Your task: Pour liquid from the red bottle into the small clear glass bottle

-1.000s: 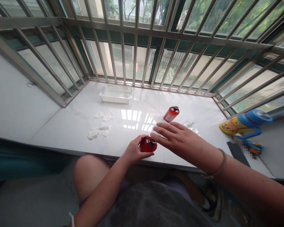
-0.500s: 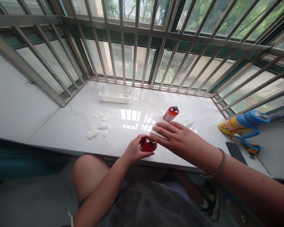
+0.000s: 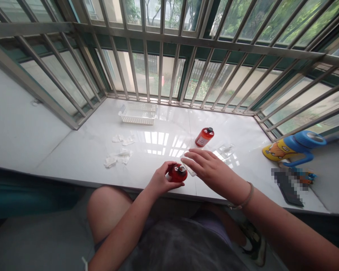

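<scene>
Left hand [image 3: 159,180]: wrapped around a round red bottle [image 3: 177,173] at the near edge of the white tabletop [image 3: 81,150]. Right hand [image 3: 211,169]: fingers spread flat, released, over a small clear item [image 3: 188,166] just beside the bottle. Second red bottle [image 3: 204,136]: upright, farther back. White basket [image 3: 138,113]: by the window bars.

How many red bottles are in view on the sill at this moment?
2. One red bottle is gripped by the left hand at the sill's near edge; the other red bottle stands alone farther back, beyond the right hand. None seems hidden.
</scene>
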A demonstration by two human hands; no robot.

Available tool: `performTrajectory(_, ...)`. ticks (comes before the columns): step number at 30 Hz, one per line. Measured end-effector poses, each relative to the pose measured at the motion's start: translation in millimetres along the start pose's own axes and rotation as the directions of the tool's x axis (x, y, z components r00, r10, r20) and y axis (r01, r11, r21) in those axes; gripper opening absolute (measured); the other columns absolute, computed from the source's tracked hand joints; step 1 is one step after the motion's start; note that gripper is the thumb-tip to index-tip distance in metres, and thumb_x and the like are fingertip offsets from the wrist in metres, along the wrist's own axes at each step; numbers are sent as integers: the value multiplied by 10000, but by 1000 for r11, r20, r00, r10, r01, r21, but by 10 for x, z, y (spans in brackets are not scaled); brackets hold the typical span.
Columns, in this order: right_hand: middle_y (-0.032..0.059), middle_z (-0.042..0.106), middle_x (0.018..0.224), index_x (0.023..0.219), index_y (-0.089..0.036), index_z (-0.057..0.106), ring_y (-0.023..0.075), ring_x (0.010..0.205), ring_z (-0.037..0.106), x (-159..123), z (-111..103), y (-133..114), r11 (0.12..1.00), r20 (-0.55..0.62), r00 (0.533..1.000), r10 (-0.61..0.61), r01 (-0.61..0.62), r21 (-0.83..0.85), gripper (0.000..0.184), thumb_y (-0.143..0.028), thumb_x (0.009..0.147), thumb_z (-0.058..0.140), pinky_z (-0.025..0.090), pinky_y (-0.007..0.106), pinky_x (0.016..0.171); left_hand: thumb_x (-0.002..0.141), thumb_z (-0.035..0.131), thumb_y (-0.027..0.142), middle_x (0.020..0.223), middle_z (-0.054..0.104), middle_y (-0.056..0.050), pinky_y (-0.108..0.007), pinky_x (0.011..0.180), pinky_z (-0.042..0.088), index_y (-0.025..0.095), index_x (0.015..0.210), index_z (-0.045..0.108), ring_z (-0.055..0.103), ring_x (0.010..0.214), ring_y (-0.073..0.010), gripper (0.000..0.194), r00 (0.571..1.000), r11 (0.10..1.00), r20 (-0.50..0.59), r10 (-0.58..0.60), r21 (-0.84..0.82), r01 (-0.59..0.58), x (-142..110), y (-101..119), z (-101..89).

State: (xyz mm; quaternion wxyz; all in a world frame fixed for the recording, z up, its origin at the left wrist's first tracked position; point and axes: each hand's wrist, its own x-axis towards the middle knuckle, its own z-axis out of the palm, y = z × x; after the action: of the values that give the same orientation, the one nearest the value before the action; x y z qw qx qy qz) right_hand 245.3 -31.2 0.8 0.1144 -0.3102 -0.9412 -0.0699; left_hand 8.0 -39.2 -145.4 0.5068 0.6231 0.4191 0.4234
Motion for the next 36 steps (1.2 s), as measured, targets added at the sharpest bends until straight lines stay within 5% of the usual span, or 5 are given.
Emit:
performTrajectory(6,175,608,1434,1557,-208,465,346,1343,592,-238,375,3,927,-102,945,311,-278,253,646,-118,957,685,542,567,1135,672,1038,356,1384,707,-116,-495,1158,554,252,1348,597,708,1290,-308,814,1000,999,-20,-15,-42,14,4,-64,-46)
performTrajectory(12,161,599,1433,1492,-234,450,351,1363,623,-554,1022,-86,639,-43,744,667,-541,546,680,-362,920,794,541,571,1151,716,1013,374,1434,676,-134,-521,1192,534,246,1375,574,685,1340,-313,802,995,1000,-102,13,-9,-14,89,-121,-107)
performTrajectory(19,131,603,1499,1489,-272,482,336,1395,624,-838,1558,-121,402,97,628,772,-601,690,691,-494,917,800,489,576,1215,776,970,439,1569,582,-132,-550,1254,464,287,1482,522,601,1451,-329,850,991,991,-129,18,132,0,114,-121,-175)
performTrajectory(28,175,521,1614,1638,-266,373,375,1502,512,-1026,1618,-179,513,-56,638,768,-561,650,876,-533,926,806,467,619,1224,972,759,492,1578,543,-155,-598,1238,476,263,1508,484,566,1470,-346,645,916,947,-390,92,319,40,-410,-266,-179)
performTrajectory(36,98,689,1013,1160,-233,640,287,905,648,-1353,1722,-159,582,-429,408,806,-677,450,190,-378,1064,564,581,474,814,1050,606,253,1026,758,-51,-410,902,631,288,1047,689,751,998,-251,90,953,866,-175,246,481,-135,-1298,-410,-143)
